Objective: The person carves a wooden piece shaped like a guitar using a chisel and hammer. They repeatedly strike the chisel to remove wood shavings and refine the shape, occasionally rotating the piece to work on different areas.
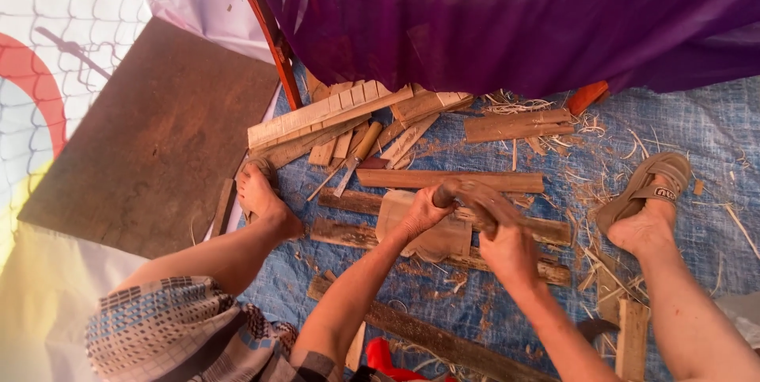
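My left hand (423, 212) and my right hand (507, 243) both grip a brown wooden piece (475, 194), a curved stick-like length held over a pale wooden block (431, 231). The block rests on rough dark planks (348, 233) laid on a blue tarp (697, 121). The left hand holds the piece's rounded left end; the right hand wraps around its right part. What lies under the hands is hidden.
My bare left foot (261, 196) and sandalled right foot (649, 208) flank the work. Several pale wood strips (317, 117), a chisel (352, 164), planks and shavings lie beyond. A brown board (150, 136) lies at left, purple cloth (514, 10) hangs behind.
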